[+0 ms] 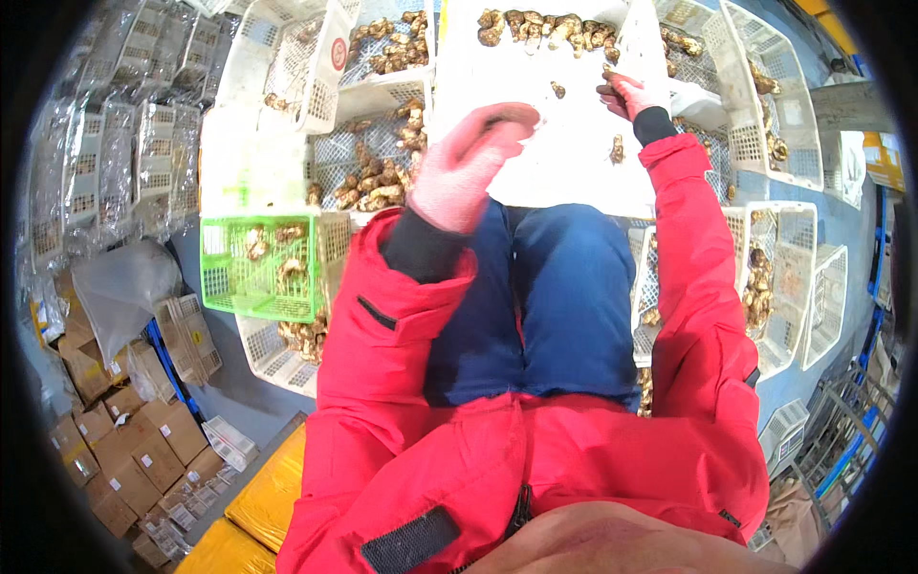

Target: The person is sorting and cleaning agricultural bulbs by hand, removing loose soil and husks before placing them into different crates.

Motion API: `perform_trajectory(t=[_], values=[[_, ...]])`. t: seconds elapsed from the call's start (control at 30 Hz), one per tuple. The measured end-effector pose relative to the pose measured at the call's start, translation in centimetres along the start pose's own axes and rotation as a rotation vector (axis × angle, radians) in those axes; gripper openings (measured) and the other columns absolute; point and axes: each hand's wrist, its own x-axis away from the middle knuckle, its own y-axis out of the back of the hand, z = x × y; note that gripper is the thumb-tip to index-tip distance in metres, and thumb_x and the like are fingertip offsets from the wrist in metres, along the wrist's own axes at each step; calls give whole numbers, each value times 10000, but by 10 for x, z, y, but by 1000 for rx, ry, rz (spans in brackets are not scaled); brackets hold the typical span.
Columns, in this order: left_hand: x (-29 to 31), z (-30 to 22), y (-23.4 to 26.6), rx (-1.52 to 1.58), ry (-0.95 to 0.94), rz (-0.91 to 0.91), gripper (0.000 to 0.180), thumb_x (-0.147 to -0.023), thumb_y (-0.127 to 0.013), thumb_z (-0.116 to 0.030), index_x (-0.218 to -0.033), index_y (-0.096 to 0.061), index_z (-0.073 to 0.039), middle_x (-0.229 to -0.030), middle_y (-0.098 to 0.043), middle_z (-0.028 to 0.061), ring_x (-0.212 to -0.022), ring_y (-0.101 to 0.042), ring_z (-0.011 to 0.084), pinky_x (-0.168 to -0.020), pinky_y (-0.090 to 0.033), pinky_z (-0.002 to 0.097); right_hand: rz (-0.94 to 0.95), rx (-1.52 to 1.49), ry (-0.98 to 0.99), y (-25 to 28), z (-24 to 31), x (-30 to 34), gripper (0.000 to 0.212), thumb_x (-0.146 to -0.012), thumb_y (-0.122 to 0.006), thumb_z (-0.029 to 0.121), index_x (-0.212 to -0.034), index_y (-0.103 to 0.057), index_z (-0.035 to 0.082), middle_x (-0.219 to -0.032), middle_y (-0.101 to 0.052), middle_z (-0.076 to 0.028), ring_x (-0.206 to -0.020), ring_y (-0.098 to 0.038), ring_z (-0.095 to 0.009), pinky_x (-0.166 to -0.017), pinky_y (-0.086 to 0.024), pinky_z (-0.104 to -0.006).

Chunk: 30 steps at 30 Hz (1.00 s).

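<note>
My left hand (469, 163), in a pinkish glove with darkened fingertips, is raised over the left edge of a white board (574, 172). Its fingers and thumb are apart, and I see nothing in them. At the board's right side my right hand (631, 96), gloved alike, has its fingers spread. A brown mushroom (609, 70) lies at or touching its foremost finger. Two loose mushrooms rest on the board: a small one (557, 90) between the hands and a longer one (617, 148) nearer me. A row of mushrooms (550, 29) lines the far part.
White baskets of mushrooms flank the board, such as a left one (373, 182) and a right one (779, 143). A green basket (258, 268) stands at left. Wrapped stacked baskets (115, 172), cardboard boxes (143, 450) and yellow packages (268, 488) lie farther out. My knees (550, 287) sit below the board.
</note>
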Motion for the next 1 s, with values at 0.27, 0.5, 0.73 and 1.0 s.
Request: perform_trajectory(t=[0.27, 0.5, 0.73, 1.0], values=[[-47, 55, -11, -64, 412, -39, 226, -797, -454, -116, -988, -523, -19, -829, -551, 21, -717, -487, 68, -647, -405, 202, -151, 62, -74, -30, -64, -169, 285, -742, -565, 237, -985, -538, 90, -834, -590, -49, -692, -564, -129, -540, -430, -228], [-61, 54, 4, -46, 605, -16, 262, -801, -452, -112, -1034, -492, 1, -908, -534, 41, -805, -481, 83, -734, -385, 214, -800, 910, -65, -71, -52, -247, 563, -617, -577, 458, -936, -567, -7, -1000, -557, -156, -945, -531, -264, -795, -421, -335], [-69, 58, 5, -121, 593, -18, 258, -789, -459, -91, -1031, -501, -12, -927, -547, 55, -865, -501, 108, -772, -386, 236, -582, 1117, -103, -70, -34, -245, 466, -668, -485, 408, -947, -586, 48, -1021, -556, -121, -938, -537, -248, -772, -428, -319], [-79, 66, 0, 86, 445, -125, 274, -822, -418, -144, -1006, -477, 50, -957, -544, 120, -881, -519, 173, -764, -405, 271, -237, -323, 179, -43, -17, -172, 221, -723, -614, 142, -860, -514, 0, -718, -576, -59, -554, -574, -141, -468, -466, -234]])
